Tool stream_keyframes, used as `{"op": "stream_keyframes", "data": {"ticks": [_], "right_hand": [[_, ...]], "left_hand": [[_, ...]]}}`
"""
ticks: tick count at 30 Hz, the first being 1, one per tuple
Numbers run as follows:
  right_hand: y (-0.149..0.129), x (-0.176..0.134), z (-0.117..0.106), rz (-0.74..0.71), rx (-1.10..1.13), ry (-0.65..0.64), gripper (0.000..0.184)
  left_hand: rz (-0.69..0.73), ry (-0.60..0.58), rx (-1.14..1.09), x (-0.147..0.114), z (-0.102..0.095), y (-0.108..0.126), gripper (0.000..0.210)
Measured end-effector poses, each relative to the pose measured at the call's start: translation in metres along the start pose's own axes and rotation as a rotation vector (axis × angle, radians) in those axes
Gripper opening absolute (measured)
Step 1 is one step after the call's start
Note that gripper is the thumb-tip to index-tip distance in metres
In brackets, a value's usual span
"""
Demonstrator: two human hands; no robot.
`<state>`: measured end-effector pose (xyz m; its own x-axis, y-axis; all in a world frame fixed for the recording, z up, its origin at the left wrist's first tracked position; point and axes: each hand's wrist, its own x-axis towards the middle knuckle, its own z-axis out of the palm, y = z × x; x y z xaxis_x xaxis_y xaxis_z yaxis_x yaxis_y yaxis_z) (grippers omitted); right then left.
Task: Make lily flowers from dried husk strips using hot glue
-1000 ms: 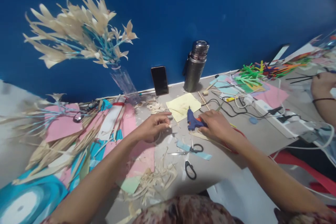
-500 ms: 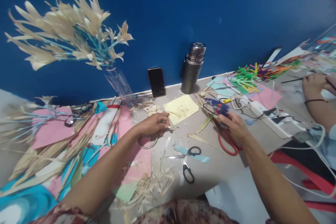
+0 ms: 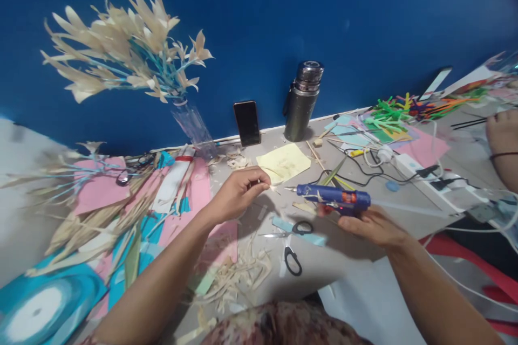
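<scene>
My right hand (image 3: 374, 225) grips a blue hot glue gun (image 3: 334, 198). The gun lies level above the table, nozzle pointing left at my left hand (image 3: 245, 191), a short gap away. The thumb and finger of that hand are pinched on a small pale strip (image 3: 275, 190), mostly hidden by the fingertips. Just behind it lies a yellow paper (image 3: 289, 159) with scraps on it. Black-handled scissors (image 3: 292, 233) rest spread on the table in front, across a light blue ribbon piece (image 3: 318, 239).
Pale husk flowers (image 3: 133, 38) stand in a clear vase (image 3: 194, 126) at the left. A phone (image 3: 246, 123) and a steel flask (image 3: 302, 102) stand by the wall. A white power strip (image 3: 416, 172) with cords is at right, near another person's hand (image 3: 502, 132). Shavings (image 3: 243, 272) litter the front.
My right hand has lifted the glue gun and turned it leftward, nearer my left hand. My left hand has risen slightly, still pinching. The view has shifted a little.
</scene>
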<state>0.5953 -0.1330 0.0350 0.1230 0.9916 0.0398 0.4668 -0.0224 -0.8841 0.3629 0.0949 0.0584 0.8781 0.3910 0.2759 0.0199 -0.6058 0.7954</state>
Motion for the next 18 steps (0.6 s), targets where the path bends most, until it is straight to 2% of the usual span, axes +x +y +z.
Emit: {"op": "stream_keyframes", "data": {"ticks": [3,8,18], "right_hand": [[-0.004,0.001,0.005,-0.011,0.069,-0.084,0.051],[0.001,0.001,0.007,0.008,0.132,-0.058,0.046],[0.008,-0.002,0.006,0.017,0.052,-0.061,0.044]], "left_hand": [[0.015,0.007,0.01,-0.002,0.003,0.006,0.015],[0.04,-0.014,0.015,-0.003,0.004,0.014,0.017],[0.043,-0.013,-0.049,-0.004,0.006,0.018,0.016]]}}
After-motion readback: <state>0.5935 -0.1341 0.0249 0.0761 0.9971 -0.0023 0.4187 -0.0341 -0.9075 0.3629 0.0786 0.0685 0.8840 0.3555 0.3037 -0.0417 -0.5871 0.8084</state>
